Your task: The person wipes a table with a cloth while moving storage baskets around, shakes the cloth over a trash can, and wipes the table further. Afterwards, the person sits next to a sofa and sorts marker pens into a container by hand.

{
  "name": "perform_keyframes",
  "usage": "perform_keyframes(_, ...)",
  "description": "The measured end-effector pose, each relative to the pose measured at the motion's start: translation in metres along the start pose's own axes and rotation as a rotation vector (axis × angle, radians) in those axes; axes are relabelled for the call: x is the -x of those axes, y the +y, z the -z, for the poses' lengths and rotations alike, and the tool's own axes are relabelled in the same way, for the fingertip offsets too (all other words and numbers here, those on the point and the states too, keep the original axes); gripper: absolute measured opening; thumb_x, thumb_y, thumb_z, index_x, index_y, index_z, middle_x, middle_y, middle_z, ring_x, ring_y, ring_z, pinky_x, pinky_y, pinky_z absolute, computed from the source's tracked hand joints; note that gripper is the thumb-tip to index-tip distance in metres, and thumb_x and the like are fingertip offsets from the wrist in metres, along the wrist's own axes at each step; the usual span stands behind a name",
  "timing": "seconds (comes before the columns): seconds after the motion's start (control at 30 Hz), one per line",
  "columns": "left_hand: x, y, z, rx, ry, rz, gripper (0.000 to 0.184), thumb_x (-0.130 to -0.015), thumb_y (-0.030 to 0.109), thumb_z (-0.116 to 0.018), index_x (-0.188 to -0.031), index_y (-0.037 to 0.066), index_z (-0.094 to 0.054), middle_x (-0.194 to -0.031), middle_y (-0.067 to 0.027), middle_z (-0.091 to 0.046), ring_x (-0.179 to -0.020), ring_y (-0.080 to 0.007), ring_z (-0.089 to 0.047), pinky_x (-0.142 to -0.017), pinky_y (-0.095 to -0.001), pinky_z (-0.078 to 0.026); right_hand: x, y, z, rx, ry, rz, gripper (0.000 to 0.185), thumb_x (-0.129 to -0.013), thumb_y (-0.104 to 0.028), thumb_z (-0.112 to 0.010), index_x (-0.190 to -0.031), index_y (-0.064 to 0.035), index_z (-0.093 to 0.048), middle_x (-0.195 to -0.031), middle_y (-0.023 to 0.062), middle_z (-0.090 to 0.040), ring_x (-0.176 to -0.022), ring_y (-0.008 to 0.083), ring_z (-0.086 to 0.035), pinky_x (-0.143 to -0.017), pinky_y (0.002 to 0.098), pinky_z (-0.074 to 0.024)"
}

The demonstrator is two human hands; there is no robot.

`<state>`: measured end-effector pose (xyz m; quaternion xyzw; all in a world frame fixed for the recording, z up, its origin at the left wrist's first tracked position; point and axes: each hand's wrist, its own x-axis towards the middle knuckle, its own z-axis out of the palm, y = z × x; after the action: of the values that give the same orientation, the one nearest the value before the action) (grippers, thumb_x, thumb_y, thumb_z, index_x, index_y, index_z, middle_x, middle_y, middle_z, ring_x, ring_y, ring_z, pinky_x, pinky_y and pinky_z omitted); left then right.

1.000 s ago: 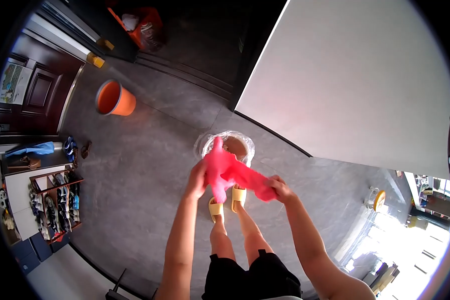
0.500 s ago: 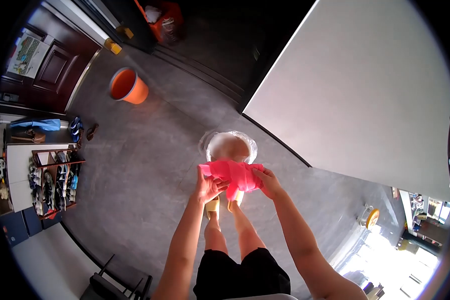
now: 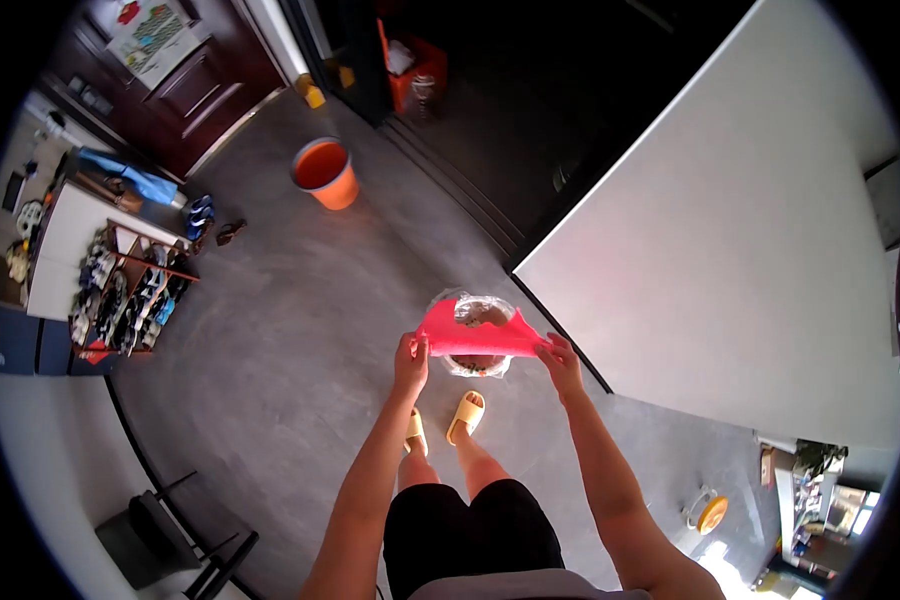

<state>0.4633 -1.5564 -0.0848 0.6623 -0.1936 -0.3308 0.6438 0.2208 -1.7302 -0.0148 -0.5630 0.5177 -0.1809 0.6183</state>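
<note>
Stretched wide between my two hands is a thin pink bag (image 3: 482,344), its upper edge dipping in a curve in the middle. My left hand (image 3: 411,364) pinches the left end, and my right hand (image 3: 560,362) pinches the right end. Beyond and below the bag, a round bin (image 3: 477,368) lined with clear plastic stands on the floor, partly covered from sight by the pink sheet. What lies inside the bin is hard to make out.
An orange bucket (image 3: 328,178) stands ahead on the grey floor. To the left is a shoe rack (image 3: 135,290), with a dark chair (image 3: 150,540) below it. A white panel (image 3: 730,240) rises on the right. A yellow-topped stool (image 3: 711,514) sits at lower right.
The pink bag was bunched up and is now pulled out flat and wide. My hands have moved farther apart. The view has turned, and more of the bin shows.
</note>
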Motion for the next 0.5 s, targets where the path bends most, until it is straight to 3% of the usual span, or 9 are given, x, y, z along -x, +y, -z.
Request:
perform_keyframes(0.07,0.006,0.034,0.005,0.128,0.082,0.088,0.023,-0.095,0.024,-0.053,-0.109,0.006,-0.053,-0.087,-0.0028,-0.059,-0.082,-0.0103,-0.055,-0.076,-0.0261,-0.045,0.003,-0.014,-0.011,-0.069,-0.009,0.133,0.023,-0.083,-0.018,-0.068,-0.101,-0.0029,-0.069,-0.136,0.0072,-0.046,-0.112,0.0174,-0.052,-0.095,0.0309,-0.0389)
perform_keyframes(0.1,0.011,0.054,0.015,0.330,0.077,0.148,0.023,-0.094,0.017,-0.054,-0.114,0.007,-0.054,-0.092,-0.0051,-0.062,-0.087,-0.0129,-0.058,-0.080,-0.0279,-0.048,0.005,-0.030,-0.016,-0.098,-0.081,0.137,0.022,-0.083,-0.015,-0.068,-0.102,-0.0031,-0.069,-0.132,0.0067,-0.050,-0.116,0.0180,-0.051,-0.097,0.0317,-0.0372)
perform_keyframes(0.2,0.024,0.086,0.054,0.335,-0.017,0.064,0.022,-0.093,0.010,-0.053,-0.115,0.008,-0.057,-0.097,-0.0060,-0.063,-0.087,-0.0122,-0.060,-0.081,-0.0294,-0.050,0.010,-0.065,-0.035,-0.103,-0.223,0.189,0.019,-0.083,-0.014,-0.067,-0.099,-0.0035,-0.070,-0.123,0.0071,-0.058,-0.109,0.0165,-0.055,-0.099,0.0323,-0.0362)
perform_keyframes(0.23,0.033,0.103,0.063,0.127,-0.010,-0.016,0.025,-0.083,0.010,-0.061,-0.108,0.009,-0.063,-0.092,-0.0056,-0.065,-0.086,-0.0165,-0.060,-0.083,-0.0341,-0.047,0.009,-0.078,-0.042,-0.004,-0.295,0.206,0.017,-0.081,-0.010,-0.068,-0.098,-0.0043,-0.070,-0.111,0.0065,-0.064,-0.102,0.0143,-0.057,-0.095,0.0307,-0.0398)
perform_keyframes(0.33,0.067,0.152,0.114,-0.785,0.069,-0.162,0.029,-0.072,0.013,-0.066,-0.101,0.013,-0.065,-0.089,-0.0077,-0.065,-0.082,-0.0226,-0.060,-0.079,-0.0382,-0.046,0.037,-0.131,-0.081,-0.081,-0.566,0.277,0.024,-0.079,-0.005,-0.069,-0.103,-0.0047,-0.066,-0.108,0.0049,-0.063,-0.095,0.0121,-0.058,-0.089,0.0288,-0.0443)
perform_keyframes(0.37,0.079,0.159,0.132,-0.880,0.095,-0.158,0.030,-0.063,0.015,-0.066,-0.093,0.012,-0.067,-0.088,-0.0098,-0.065,-0.076,-0.0274,-0.058,-0.074,-0.0394,-0.044,0.045,-0.145,-0.096,-0.017,-0.673,0.340,0.037,-0.078,-0.001,-0.069,-0.113,-0.0054,-0.059,-0.104,0.0028,-0.063,-0.095,0.0116,-0.058,-0.083,0.0273,-0.0468)
perform_keyframes(0.47,0.122,0.170,0.194,-0.890,0.182,-0.362,0.018,-0.068,0.015,-0.064,-0.085,0.010,-0.067,-0.085,-0.0070,-0.065,-0.072,-0.0229,-0.058,-0.071,-0.0363,-0.045,0.053,-0.140,-0.151,0.261,-0.787,0.455,0.050,-0.079,-0.006,-0.069,-0.125,-0.0041,-0.049,-0.108,0.0057,-0.062,-0.098,0.0151,-0.056,-0.087,0.0287,-0.0451)
perform_keyframes(0.5,0.140,0.180,0.218,-0.734,0.147,-0.116,0.018,-0.070,0.017,-0.063,-0.087,0.010,-0.066,-0.086,-0.0058,-0.066,-0.074,-0.0213,-0.059,-0.071,-0.0355,-0.045,0.073,-0.152,-0.171,0.240,-0.871,0.464,0.051,-0.080,-0.008,-0.069,-0.127,-0.0031,-0.048,-0.110,0.0069,-0.061,-0.102,0.0154,-0.055,-0.090,0.0289,-0.0437)
